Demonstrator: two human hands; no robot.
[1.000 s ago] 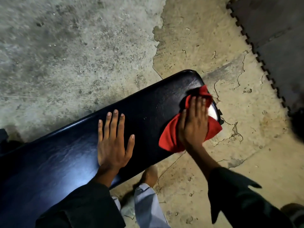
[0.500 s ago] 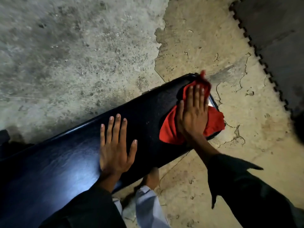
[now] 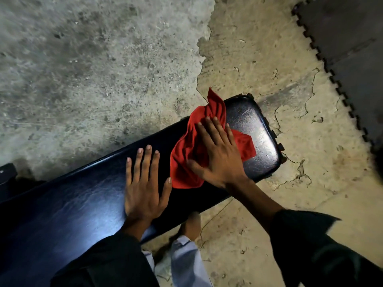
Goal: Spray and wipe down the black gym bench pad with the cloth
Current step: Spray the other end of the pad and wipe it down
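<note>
1. Cloth point(image 3: 187, 162): red, thin, soft and light, judged from its bunched folds. It lies on the pad point(image 3: 83, 204) near the far end, one corner peaking over the pad's far long edge. Judged best handled under a flat palm, not by pinching; a loose corner may drag or fold under.
2. Pad: black, glossy, firm-looking upholstery, likely slick where damp. It runs diagonally across a cracked concrete floor point(image 3: 103, 69). The far end beyond the cloth shows a sheen.
3. Right hand point(image 3: 219, 154): flat on the cloth, fingers straight and spread, thumb out toward the left hand; pressing, not grasping. Forearm reaches in from the near long edge.
4. Left hand point(image 3: 143, 187): released, palm down on bare pad just beside the cloth, fingers straight; appears to brace.
5. No spray bottle in view. Judged stage: wiping, far end.
</note>
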